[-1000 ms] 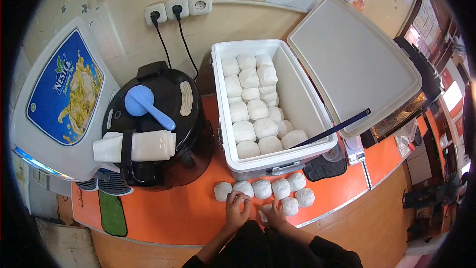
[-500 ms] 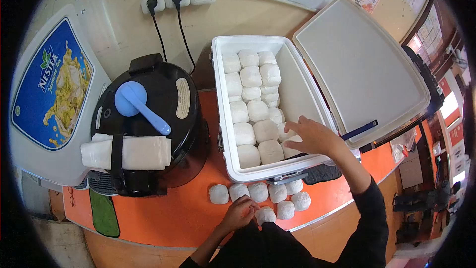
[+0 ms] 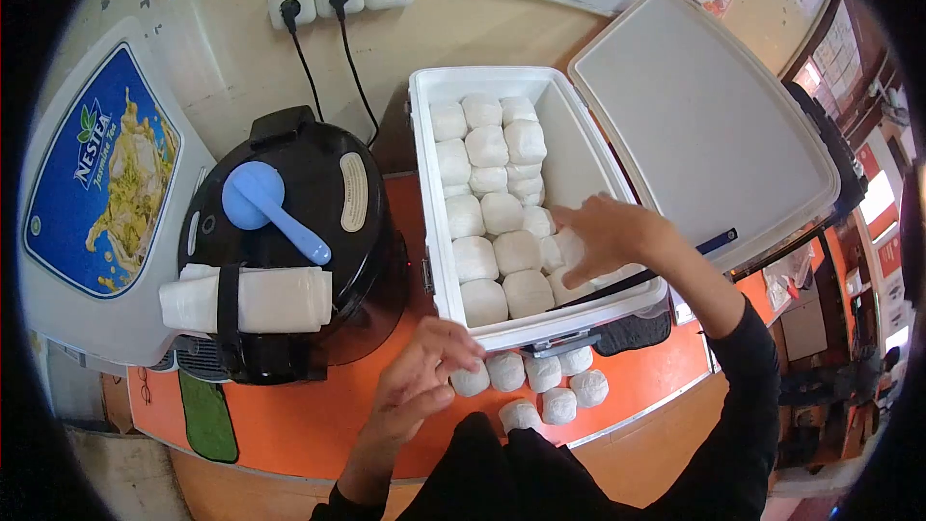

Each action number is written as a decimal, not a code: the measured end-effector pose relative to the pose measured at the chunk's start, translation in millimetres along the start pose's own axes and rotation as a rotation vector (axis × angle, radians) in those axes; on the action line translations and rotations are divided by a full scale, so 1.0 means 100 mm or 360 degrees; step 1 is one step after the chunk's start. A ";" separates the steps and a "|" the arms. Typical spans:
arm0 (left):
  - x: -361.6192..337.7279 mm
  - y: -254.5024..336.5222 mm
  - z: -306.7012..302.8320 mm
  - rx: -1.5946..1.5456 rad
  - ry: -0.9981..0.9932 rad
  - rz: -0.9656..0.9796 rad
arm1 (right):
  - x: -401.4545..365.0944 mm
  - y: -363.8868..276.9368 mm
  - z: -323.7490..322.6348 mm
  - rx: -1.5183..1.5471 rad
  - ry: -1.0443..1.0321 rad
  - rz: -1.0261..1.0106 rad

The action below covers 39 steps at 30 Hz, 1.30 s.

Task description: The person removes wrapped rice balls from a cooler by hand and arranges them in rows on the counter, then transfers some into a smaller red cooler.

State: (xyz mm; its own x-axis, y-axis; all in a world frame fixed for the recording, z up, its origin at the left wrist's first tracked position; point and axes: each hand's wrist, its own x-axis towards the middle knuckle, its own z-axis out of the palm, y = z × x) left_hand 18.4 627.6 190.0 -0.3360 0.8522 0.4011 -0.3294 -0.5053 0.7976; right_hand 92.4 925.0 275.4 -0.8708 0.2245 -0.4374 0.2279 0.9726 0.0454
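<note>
A white cooler box (image 3: 446,275) holds several round white paper-wrapped bundles (image 3: 517,253) in stacked rows. My right hand (image 3: 617,232) reaches over its right rim, thumb and fingers curved around a white wrapped bundle (image 3: 571,247) at the right side of the pile. In front of the box, more wrapped bundles (image 3: 558,406) sit on the orange table (image 3: 318,415). My left hand (image 3: 410,381) is raised beside the left end of that group, fingers half bent and apart from the thumb. It covers the spot of the leftmost bundle.
A grey lid (image 3: 709,125) leans open at the box's right, and a dark strip (image 3: 637,277) crosses the front right corner. A black rice cooker (image 3: 313,193) with a blue scoop (image 3: 280,212) on it stands left, by a Nestea dispenser (image 3: 106,169). A green cloth (image 3: 207,417) lies in front.
My left hand has moved left and up from the front bundles, over the leftmost one's place. My right hand has shifted slightly up and right, still inside the box.
</note>
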 end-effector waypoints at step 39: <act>-2.15 -3.17 -0.36 0.1341 0.0362 -0.1183 | 0.54 -0.01 0.42 0.0528 0.0325 -0.0190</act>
State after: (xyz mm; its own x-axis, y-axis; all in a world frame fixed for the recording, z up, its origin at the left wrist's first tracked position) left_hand 163.4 600.0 -165.2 -0.4855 0.8142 -0.3183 0.1533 0.4377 0.8860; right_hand 63.1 933.4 214.3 -0.9607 0.1507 -0.2333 0.2189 0.9279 -0.3019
